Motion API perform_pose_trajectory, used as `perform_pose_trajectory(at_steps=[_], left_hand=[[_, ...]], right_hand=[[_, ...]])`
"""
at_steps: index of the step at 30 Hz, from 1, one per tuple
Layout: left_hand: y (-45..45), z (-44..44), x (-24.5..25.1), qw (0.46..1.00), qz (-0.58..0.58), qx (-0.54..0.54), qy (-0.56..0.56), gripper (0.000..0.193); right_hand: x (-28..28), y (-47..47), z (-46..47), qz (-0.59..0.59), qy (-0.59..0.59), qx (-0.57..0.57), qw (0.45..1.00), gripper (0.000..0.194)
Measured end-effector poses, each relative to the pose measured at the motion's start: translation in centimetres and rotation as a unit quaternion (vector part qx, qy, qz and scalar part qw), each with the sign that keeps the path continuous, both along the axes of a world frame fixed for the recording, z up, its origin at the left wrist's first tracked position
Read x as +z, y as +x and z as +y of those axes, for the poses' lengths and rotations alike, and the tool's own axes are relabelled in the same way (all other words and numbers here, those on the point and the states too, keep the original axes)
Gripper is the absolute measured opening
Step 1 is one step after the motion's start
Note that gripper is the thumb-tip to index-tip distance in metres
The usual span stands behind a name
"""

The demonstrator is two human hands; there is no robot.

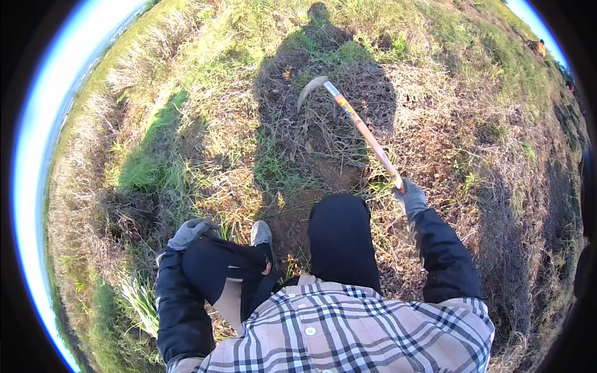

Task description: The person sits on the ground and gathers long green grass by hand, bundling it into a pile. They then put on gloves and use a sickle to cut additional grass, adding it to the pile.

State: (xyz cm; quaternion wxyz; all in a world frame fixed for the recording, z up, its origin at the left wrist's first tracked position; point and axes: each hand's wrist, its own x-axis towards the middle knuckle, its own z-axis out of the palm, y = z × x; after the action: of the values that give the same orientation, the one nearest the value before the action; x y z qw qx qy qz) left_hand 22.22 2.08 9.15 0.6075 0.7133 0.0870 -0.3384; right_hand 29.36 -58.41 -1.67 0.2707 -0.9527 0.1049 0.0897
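My right hand (pixel 411 196), in a grey glove, grips the lower end of a sickle's wooden handle (pixel 369 136). The sickle slants up and to the left over dry cut grass (pixel 336 140), and its curved metal blade (pixel 311 88) points left and down. My left hand (pixel 192 231), gloved in grey too, rests on my bent left knee (pixel 210 261) with its fingers curled; nothing shows in it. The left shoe (pixel 260 233) stands on the ground between my knees. My right knee (pixel 340 224) is in dark trousers.
Green grass (pixel 149 158) grows in a clump to the left, with tall dry grass (pixel 135 65) beyond it. Bare soil (pixel 291 219) shows between my legs. My shadow lies over the ground ahead. A person in orange (pixel 541 48) is far off at the upper right.
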Motion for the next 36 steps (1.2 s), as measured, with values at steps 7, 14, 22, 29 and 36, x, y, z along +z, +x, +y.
perform_pose_trajectory(at_steps=[7,14,22,29,36], left_hand=[[-1.4,1.0,-0.6,0.999,-0.037,0.020,0.034,0.036],[-1.0,0.6,-0.4,1.000,-0.018,0.006,0.001,0.036],[0.9,-0.1,-0.4,0.999,0.041,0.005,0.004,0.035],[1.8,-1.5,-0.6,1.000,-0.020,0.002,0.005,0.035],[-0.2,-0.6,0.2,1.000,-0.004,0.026,0.013,0.040]], right_hand=[[3.7,14.9,14.5,-0.035,-0.188,0.222,0.956,0.018],[3.4,15.7,1.3,-0.056,-0.290,0.212,0.932,0.015],[3.4,-6.1,-22.5,-0.052,-0.297,-0.076,0.950,0.012],[1.4,-6.2,-10.9,0.055,-0.242,-0.047,0.968,0.035],[4.3,10.4,5.5,-0.024,-0.086,0.117,0.989,0.033]])
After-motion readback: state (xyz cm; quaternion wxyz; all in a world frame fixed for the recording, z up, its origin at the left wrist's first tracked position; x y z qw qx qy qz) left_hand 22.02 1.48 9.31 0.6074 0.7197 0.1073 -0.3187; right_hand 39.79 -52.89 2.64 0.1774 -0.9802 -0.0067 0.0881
